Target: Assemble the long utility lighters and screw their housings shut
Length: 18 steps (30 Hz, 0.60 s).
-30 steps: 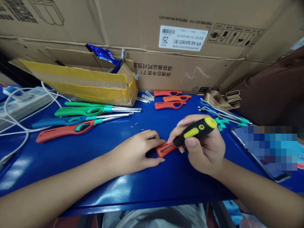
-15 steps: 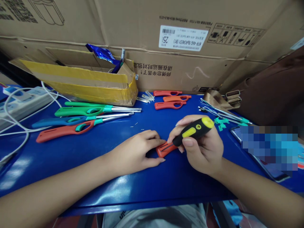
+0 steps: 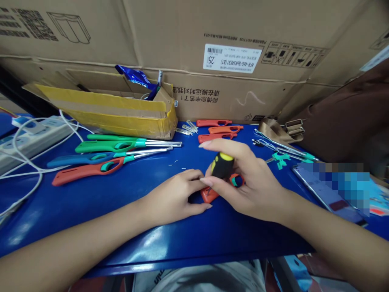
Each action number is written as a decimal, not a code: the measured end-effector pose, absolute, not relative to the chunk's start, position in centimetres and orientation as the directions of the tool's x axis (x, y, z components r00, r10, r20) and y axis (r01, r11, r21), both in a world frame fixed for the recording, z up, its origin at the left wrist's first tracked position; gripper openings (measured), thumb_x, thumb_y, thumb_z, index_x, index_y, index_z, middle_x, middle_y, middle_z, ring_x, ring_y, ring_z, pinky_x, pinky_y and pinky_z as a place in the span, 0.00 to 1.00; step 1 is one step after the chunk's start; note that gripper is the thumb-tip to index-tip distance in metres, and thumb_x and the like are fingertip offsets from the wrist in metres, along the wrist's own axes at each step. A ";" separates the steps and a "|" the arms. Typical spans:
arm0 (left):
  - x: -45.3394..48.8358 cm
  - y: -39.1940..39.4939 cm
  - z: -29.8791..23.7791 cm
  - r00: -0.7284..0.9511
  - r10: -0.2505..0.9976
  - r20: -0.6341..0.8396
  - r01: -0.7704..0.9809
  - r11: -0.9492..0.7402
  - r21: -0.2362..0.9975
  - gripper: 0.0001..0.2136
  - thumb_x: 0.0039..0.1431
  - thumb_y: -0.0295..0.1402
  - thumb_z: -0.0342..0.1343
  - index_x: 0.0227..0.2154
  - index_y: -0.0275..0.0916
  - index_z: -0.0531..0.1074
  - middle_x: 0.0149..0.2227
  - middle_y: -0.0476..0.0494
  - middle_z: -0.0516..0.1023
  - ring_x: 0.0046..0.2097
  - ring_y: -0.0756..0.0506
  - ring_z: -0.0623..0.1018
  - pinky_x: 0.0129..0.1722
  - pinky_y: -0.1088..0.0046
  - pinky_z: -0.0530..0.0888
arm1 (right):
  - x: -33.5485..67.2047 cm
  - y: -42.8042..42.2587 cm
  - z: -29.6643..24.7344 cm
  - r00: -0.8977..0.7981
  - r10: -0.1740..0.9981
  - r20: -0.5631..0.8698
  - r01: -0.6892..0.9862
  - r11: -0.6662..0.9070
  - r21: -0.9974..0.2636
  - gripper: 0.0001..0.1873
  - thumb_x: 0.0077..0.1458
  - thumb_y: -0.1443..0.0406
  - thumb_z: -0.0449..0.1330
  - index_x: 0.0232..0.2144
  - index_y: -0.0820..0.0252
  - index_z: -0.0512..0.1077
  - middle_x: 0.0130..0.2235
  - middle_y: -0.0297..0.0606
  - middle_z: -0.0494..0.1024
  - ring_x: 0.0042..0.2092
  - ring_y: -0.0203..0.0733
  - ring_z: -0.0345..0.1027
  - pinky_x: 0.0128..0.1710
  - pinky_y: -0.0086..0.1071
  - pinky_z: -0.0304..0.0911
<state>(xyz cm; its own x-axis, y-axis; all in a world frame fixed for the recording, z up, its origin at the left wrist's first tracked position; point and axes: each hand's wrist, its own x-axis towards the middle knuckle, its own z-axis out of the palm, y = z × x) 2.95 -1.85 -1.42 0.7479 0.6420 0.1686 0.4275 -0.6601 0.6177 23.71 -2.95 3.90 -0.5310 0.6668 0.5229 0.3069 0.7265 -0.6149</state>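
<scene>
An orange lighter body (image 3: pixel 209 197) lies on the blue table, with a teal trigger showing in its finger hole. My left hand (image 3: pixel 179 195) grips its near end between thumb and fingers, pressing it to the tabletop. A black and yellow screwdriver (image 3: pixel 224 165) stands steeply over the lighter, its thin shaft meeting the slot area of the handle. My right hand (image 3: pixel 255 182) holds the screwdriver with the thumb against the lower handle and the index finger raised past its top. The other right fingers are mostly hidden.
Assembled long-neck lighters (image 3: pixel 91 170) lie left. Orange lighter shells (image 3: pixel 214 123), clear tubes (image 3: pixel 188 127) and small metal pins (image 3: pixel 175 161) sit behind the hands. Teal parts (image 3: pixel 281 159) and a phone (image 3: pixel 322 194) are right; a taped cardboard box (image 3: pixel 106 105) and power strip (image 3: pixel 30 138) stand back left.
The screwdriver has swung from leaning right to nearly upright, and my right index finger has lifted off the handle. My left hand stays on the lighter. The view has shifted slightly.
</scene>
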 end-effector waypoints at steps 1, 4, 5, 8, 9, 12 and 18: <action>2.9 -1.8 -1.5 0.747 0.643 0.172 0.427 -0.661 0.617 0.15 0.61 0.33 0.63 0.50 0.38 0.75 0.46 0.41 0.77 0.47 0.41 0.77 0.49 0.64 0.75 | 23.6 -2.9 4.5 -0.560 0.654 0.509 0.326 0.739 -0.590 0.28 0.63 0.66 0.63 0.62 0.46 0.61 0.42 0.35 0.79 0.32 0.40 0.77 0.30 0.33 0.76; 2.9 -1.8 -1.5 0.760 0.622 0.186 0.400 -0.674 0.621 0.14 0.62 0.33 0.63 0.50 0.38 0.76 0.47 0.41 0.77 0.49 0.41 0.77 0.51 0.63 0.74 | 23.6 -2.7 5.3 -0.589 0.653 0.476 0.335 0.734 -0.591 0.25 0.64 0.67 0.60 0.61 0.52 0.62 0.43 0.36 0.79 0.33 0.38 0.77 0.31 0.32 0.76; 2.8 -1.8 -1.5 0.765 0.617 0.187 0.393 -0.676 0.623 0.13 0.62 0.33 0.62 0.48 0.38 0.77 0.47 0.41 0.77 0.49 0.41 0.77 0.52 0.63 0.74 | 23.7 -2.7 5.2 -0.577 0.664 0.475 0.331 0.722 -0.608 0.25 0.64 0.68 0.59 0.62 0.53 0.62 0.44 0.38 0.79 0.35 0.39 0.78 0.32 0.32 0.76; 2.8 -1.8 -1.4 0.763 0.618 0.189 0.392 -0.676 0.624 0.10 0.62 0.33 0.63 0.46 0.39 0.78 0.46 0.42 0.77 0.48 0.42 0.77 0.50 0.64 0.75 | 24.2 -2.6 4.3 -0.521 0.671 0.528 0.295 0.721 -0.627 0.28 0.64 0.69 0.59 0.64 0.52 0.61 0.44 0.38 0.80 0.40 0.42 0.79 0.34 0.33 0.77; 2.8 -1.8 -1.4 0.761 0.619 0.196 0.391 -0.678 0.623 0.11 0.62 0.34 0.63 0.46 0.39 0.78 0.45 0.43 0.77 0.47 0.42 0.77 0.50 0.65 0.75 | 24.4 -2.6 4.0 -0.509 0.650 0.564 0.284 0.746 -0.603 0.29 0.63 0.69 0.60 0.64 0.50 0.61 0.44 0.37 0.80 0.39 0.42 0.79 0.33 0.33 0.77; 2.8 -1.7 -1.5 0.752 0.620 0.226 0.376 -0.684 0.626 0.10 0.62 0.34 0.63 0.45 0.40 0.78 0.43 0.44 0.77 0.45 0.44 0.77 0.49 0.66 0.75 | 24.6 -2.4 3.4 -0.508 0.544 0.668 0.322 0.839 -0.438 0.31 0.61 0.69 0.63 0.63 0.46 0.63 0.43 0.35 0.82 0.35 0.41 0.78 0.32 0.34 0.77; 2.8 -1.7 -1.6 0.761 0.612 0.217 0.374 -0.687 0.624 0.11 0.61 0.34 0.64 0.46 0.39 0.77 0.43 0.44 0.76 0.46 0.44 0.77 0.48 0.67 0.75 | 24.8 -2.0 3.7 -0.507 0.416 0.755 0.412 0.886 -0.213 0.29 0.58 0.61 0.69 0.60 0.47 0.67 0.42 0.35 0.84 0.37 0.43 0.81 0.32 0.33 0.76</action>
<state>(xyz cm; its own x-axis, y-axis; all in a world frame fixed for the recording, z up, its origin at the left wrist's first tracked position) 2.80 -1.65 -1.56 0.7610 0.6115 0.2168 0.3741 -0.6865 0.6235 24.76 -2.02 3.68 -0.5066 0.4165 0.7549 0.4116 0.8862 -0.2127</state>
